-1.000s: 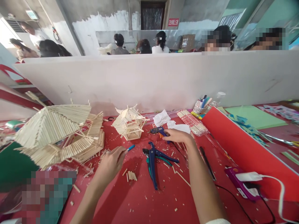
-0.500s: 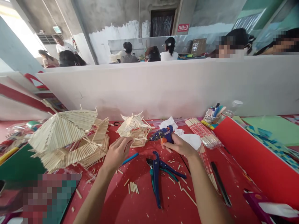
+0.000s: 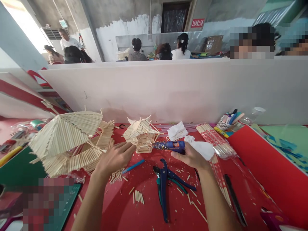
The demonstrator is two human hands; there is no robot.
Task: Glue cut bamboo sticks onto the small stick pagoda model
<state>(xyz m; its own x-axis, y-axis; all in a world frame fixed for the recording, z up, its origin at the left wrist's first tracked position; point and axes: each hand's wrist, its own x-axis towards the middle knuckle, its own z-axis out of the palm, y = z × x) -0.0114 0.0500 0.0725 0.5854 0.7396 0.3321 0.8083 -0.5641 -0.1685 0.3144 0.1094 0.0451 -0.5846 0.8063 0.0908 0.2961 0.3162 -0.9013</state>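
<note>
My right hand (image 3: 193, 156) is wrapped round the grip of a blue hot glue gun (image 3: 170, 145), whose nozzle points left at the small pavilion model (image 3: 141, 130) built of wooden sticks. At the model's lower left side, my left hand (image 3: 117, 156) is closed with its fingertips pinched; anything between them is too small or hidden to make out. A blue pen (image 3: 133, 166) lies just below that hand. Blue-handled cutters (image 3: 164, 189) rest in front of me, beside a little row of cut sticks (image 3: 139, 197).
A larger stick pavilion (image 3: 69, 138) stands at left, above a green cutting mat (image 3: 69, 205). Bagged sticks (image 3: 216, 141), crumpled tissue (image 3: 177, 131), a pen basket (image 3: 225, 123) and a red board (image 3: 269, 173) occupy the right. A white partition (image 3: 154, 93) closes the far side; people sit beyond.
The glue gun has rolled onto its side, hiding its orange trigger, with the nozzle still by the small model. My left hand has turned slightly palm-down. The whole view has shifted a little.
</note>
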